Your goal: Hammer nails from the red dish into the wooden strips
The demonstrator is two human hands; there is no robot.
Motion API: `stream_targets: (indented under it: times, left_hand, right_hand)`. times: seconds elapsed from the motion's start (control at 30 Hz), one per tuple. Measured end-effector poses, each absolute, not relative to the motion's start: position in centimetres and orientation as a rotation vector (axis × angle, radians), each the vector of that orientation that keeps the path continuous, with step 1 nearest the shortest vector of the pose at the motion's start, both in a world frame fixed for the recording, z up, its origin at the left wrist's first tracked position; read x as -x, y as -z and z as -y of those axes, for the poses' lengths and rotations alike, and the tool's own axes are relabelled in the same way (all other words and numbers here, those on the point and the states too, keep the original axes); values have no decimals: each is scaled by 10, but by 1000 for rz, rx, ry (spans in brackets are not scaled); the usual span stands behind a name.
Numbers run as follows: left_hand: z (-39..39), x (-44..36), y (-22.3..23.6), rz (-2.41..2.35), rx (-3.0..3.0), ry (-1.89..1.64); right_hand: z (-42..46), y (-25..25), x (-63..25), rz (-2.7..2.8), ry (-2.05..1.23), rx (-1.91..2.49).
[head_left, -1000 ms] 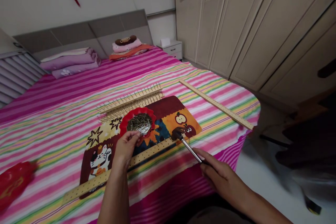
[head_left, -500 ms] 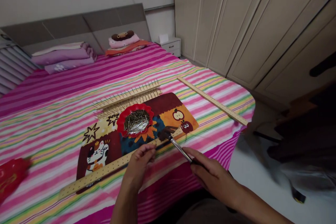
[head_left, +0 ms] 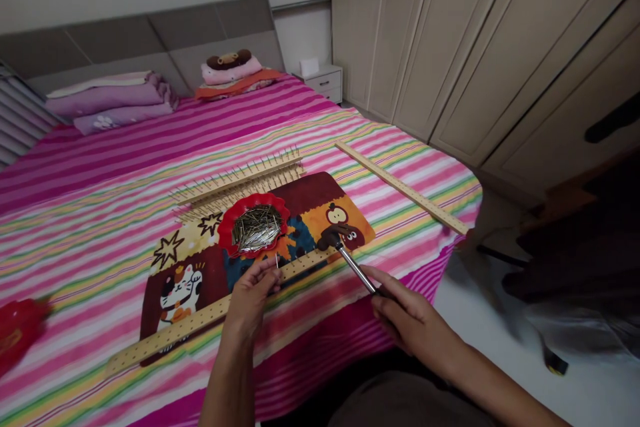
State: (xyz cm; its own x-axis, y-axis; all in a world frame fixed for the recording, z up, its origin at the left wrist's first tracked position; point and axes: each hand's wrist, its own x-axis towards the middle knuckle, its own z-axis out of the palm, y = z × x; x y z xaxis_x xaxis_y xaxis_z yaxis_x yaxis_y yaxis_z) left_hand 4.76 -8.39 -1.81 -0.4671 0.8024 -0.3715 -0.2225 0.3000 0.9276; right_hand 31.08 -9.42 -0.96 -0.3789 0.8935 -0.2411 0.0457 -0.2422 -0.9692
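Note:
Between the thumb and fingers of my left hand [head_left: 257,285] a nail [head_left: 277,260] stands upright, just above a wooden strip [head_left: 200,317] pierced with rows of small holes. My right hand [head_left: 407,303] is closed round the dark grip of a hammer [head_left: 356,268], whose dark head hovers over the right part of that strip. Beyond my left hand a red scalloped bowl [head_left: 225,230] full of nails [head_left: 257,228] rests on a patterned mat [head_left: 327,189]. The strip lies across the mat's near side, partly hidden by my left hand.
Behind the bowl lie wooden strips with nails sticking up [head_left: 240,180]. Another bare holed strip [head_left: 400,187] lies at the right on the striped bedsheet [head_left: 90,227]. A red object [head_left: 20,330] sits at the left edge. Folded bedding [head_left: 115,97] is near the headboard.
My left hand has moved from the nail bowl to the wooden strip, and a nail now shows upright in its fingers. The hammer shifted left, then back right a little.

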Motion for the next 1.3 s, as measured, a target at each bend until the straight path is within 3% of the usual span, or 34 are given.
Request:
stream_targets:
  times: [0.33,0.57,0.8,1.3]
  left_hand:
    - [77,-46,32,-1738,-614,-1457]
    - [73,-46,50,-1851,-741,-1380]
    - [76,-51,40,-2001,-906,-1201]
    - [78,-59,46,-2152,-1168,-1134]
  right_hand:
    - [94,11,-310,1331,-1746,1157]
    - [96,6,-310,1325,-1750,1163]
    - [97,7,-309,1360,-1705,1150]
    - [80,-10,-273,1930,-1419,943]
